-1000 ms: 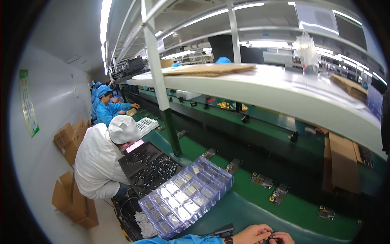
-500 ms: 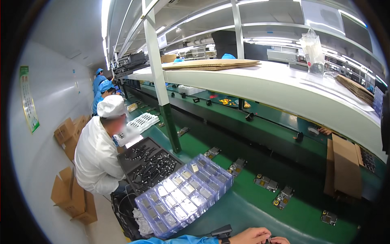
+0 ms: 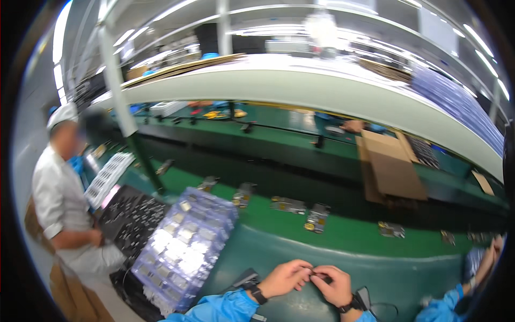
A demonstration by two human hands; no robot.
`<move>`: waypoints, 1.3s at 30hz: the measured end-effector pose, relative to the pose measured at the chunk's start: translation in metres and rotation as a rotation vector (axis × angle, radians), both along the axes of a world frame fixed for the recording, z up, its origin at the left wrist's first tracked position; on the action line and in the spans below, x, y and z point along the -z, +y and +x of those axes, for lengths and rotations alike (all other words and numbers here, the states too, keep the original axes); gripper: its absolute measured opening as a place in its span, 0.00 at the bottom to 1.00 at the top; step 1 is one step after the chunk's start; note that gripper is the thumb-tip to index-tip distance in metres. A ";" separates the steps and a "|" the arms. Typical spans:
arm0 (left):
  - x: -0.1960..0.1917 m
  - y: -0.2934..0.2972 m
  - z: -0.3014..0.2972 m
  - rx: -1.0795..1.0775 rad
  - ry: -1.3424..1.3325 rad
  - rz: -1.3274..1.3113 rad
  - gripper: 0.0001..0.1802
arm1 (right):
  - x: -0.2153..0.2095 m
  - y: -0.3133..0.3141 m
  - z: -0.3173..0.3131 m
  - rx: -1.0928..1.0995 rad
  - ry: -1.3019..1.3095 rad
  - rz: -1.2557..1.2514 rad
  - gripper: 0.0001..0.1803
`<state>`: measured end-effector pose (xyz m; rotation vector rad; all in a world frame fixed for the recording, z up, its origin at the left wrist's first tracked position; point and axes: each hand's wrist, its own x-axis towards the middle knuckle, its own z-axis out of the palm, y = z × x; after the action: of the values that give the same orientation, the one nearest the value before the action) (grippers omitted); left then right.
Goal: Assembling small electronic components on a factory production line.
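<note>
My left hand and my right hand meet above the green bench at the lower middle. Their fingertips pinch together around a small dark piece, mostly hidden and blurred, whose kind I cannot make out. Both wrists wear black straps and blue sleeves. Left of my hands stands a clear plastic tray with several compartments of flat silvery parts. Beyond my hands, small circuit boards lie in a row on the green strip, among them one board and another board.
A person in white sits at the left beside a black tray of small dark parts. Another person's arm reaches in at right. Brown cardboard leans beneath the long white shelf; a post rises at left.
The view has swung right, so the tray and boards sit further left. Both my hands now show fully, still close together. A co-worker's arm has come into view at the right.
</note>
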<state>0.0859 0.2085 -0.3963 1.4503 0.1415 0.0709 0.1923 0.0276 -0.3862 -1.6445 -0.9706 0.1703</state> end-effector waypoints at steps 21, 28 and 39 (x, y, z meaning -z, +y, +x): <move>-0.010 0.005 -0.011 -0.036 -0.029 0.001 0.14 | 0.008 0.001 -0.002 -0.115 0.006 0.002 0.16; -0.011 0.007 -0.012 -0.056 -0.036 -0.022 0.13 | 0.012 0.005 -0.002 -0.133 0.012 -0.026 0.16; -0.014 0.004 -0.011 -0.087 0.023 -0.016 0.11 | 0.006 0.002 -0.004 -0.111 -0.009 0.005 0.12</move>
<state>0.0750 0.2124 -0.3819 1.4287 0.2235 0.1237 0.1883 0.0295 -0.3920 -1.5891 -1.0692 0.2349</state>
